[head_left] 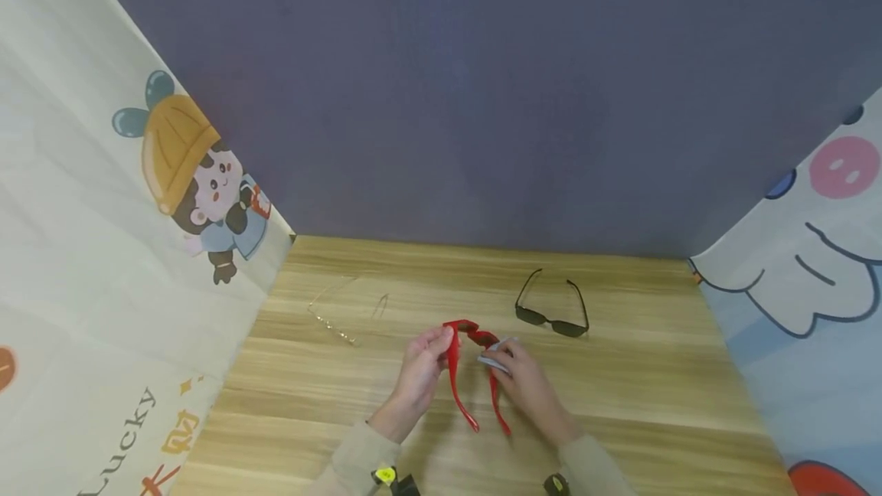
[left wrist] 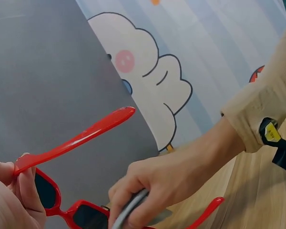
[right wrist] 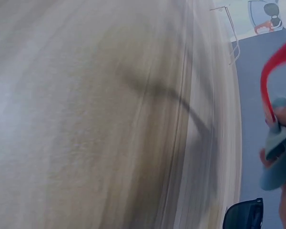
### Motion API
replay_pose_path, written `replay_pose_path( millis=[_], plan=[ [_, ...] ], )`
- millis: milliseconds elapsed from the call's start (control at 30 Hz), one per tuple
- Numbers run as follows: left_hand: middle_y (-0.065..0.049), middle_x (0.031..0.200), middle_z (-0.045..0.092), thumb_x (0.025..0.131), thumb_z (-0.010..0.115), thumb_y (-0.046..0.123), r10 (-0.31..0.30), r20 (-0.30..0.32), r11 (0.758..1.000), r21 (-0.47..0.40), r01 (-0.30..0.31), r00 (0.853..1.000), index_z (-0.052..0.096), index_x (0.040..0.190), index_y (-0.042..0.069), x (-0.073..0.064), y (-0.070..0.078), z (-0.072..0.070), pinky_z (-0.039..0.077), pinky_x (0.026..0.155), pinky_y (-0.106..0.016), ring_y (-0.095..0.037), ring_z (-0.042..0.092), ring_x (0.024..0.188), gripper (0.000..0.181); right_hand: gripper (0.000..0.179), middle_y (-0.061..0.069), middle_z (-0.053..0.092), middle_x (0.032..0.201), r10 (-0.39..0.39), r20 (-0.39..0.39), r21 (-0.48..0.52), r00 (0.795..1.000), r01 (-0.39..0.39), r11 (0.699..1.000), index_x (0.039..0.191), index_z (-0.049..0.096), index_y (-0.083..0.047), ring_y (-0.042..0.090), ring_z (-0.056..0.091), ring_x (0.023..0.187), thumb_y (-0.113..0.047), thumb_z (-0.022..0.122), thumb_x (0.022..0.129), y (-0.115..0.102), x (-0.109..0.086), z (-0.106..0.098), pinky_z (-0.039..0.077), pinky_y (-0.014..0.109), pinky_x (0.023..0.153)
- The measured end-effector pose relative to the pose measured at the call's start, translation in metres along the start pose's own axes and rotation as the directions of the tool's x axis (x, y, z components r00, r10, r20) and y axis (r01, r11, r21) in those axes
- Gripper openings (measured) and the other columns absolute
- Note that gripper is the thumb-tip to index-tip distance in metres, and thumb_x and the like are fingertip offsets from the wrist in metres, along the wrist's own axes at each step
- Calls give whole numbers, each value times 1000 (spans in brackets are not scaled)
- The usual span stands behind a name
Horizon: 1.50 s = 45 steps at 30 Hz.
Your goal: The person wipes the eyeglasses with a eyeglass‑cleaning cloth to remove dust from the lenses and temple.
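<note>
A pair of red-framed sunglasses (head_left: 453,377) with dark lenses is held up over the table, its two arms unfolded toward the person. My left hand (head_left: 420,370) pinches it at the left hinge, thumb and fingers around the corner of the frame. At the opposite corner, my right hand (head_left: 530,389) grips a folded grey-blue cloth (head_left: 488,362) against the frame. In the right wrist view the cloth (right wrist: 276,171) wraps around the red arm's hinge end. The left wrist view shows both dark lenses, the right one partly hidden by the right hand (left wrist: 157,183).
Black sunglasses (head_left: 549,321) lie unfolded on the wooden table (head_left: 641,373), behind the right hand. Thin gold-framed glasses (head_left: 331,327) rest at the left. A dark blue-grey panel (head_left: 448,98) stands along the back edge, with printed cloth sheets (head_left: 69,174) on both sides.
</note>
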State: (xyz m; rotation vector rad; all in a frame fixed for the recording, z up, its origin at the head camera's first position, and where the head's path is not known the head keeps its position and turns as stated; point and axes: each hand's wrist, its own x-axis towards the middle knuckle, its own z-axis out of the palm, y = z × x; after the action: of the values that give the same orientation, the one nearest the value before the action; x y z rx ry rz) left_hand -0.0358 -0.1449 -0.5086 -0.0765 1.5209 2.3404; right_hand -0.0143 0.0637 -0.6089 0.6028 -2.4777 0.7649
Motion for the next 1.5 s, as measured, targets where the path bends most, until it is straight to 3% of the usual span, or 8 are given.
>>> replay_pose_path(
  millis=[167, 333, 433, 567, 700, 1000, 1333, 1500],
  plan=[
    [4, 81, 70, 105, 58, 12, 13, -6, 999, 35, -13, 1000, 68, 95, 10, -1, 1, -2, 51, 70, -21, -7, 62, 72, 14, 29, -4, 60, 99, -86, 142, 70, 986, 76, 995, 106, 80, -13, 9, 57, 87, -4, 87, 79, -5, -11, -8, 54, 25, 72],
    [5, 80, 69, 104, 61, 14, 25, -17, 998, 54, -24, 1000, 69, 94, 10, -1, 1, -3, 51, 73, -23, -8, 63, 75, 13, 24, -5, 59, 98, -157, 314, 186, 937, 101, 977, 106, 80, -13, 4, 53, 88, -4, 82, 84, -14, -20, -17, 51, 20, 73],
    [5, 79, 70, 103, 61, 13, 8, -13, 999, 52, -8, 1000, 69, 94, 10, -1, -1, -3, 51, 74, -23, -8, 64, 74, 12, 21, -3, 61, 98, -176, 365, 229, 914, 95, 969, 105, 80, -11, 5, 54, 89, -4, 81, 86, -18, -22, -19, 52, 20, 75],
    [5, 80, 71, 103, 61, 12, 5, -7, 999, 43, -5, 1000, 69, 95, 9, -2, -2, -2, 52, 71, -22, -7, 64, 72, 12, 22, -4, 60, 99, -136, 381, 199, 915, 62, 978, 106, 80, -12, 5, 55, 91, -3, 80, 86, -21, -22, -21, 54, 23, 77],
    [4, 80, 70, 103, 61, 12, 27, -5, 999, 35, -26, 1000, 68, 95, 7, -3, 0, -1, 52, 68, -21, -8, 63, 71, 12, 24, -6, 58, 98, -81, 331, 111, 940, 46, 993, 108, 79, -14, 6, 54, 89, -5, 81, 85, -19, -20, -17, 54, 25, 75],
    [4, 79, 71, 104, 61, 12, 35, -4, 999, 37, -35, 999, 66, 96, 6, -4, 5, 1, 50, 64, -19, -7, 63, 70, 11, 30, -1, 62, 102, 26, 87, 26, 996, -28, 999, 105, 79, -12, 10, 59, 87, -1, 88, 78, -10, -3, -5, 56, 26, 71],
    [3, 83, 69, 104, 57, 6, 7, 56, 998, 61, -11, 998, 69, 97, 6, -5, 6, -2, 55, 76, -24, -9, 64, 76, 13, 33, 1, 61, 97, 125, -92, 36, 988, -122, 992, 105, 79, -10, 12, 56, 83, 5, 86, 77, -3, 8, -5, 53, 27, 67],
    [3, 87, 68, 105, 56, 8, -23, 80, 998, 52, 19, 997, 69, 108, 0, -5, 10, -3, 55, 81, -25, -9, 63, 80, 15, 30, 3, 64, 102, 259, -171, 224, 951, -219, 950, 108, 78, -10, 11, 59, 91, 6, 81, 82, -1, 5, -6, 51, 21, 73]
  ],
)
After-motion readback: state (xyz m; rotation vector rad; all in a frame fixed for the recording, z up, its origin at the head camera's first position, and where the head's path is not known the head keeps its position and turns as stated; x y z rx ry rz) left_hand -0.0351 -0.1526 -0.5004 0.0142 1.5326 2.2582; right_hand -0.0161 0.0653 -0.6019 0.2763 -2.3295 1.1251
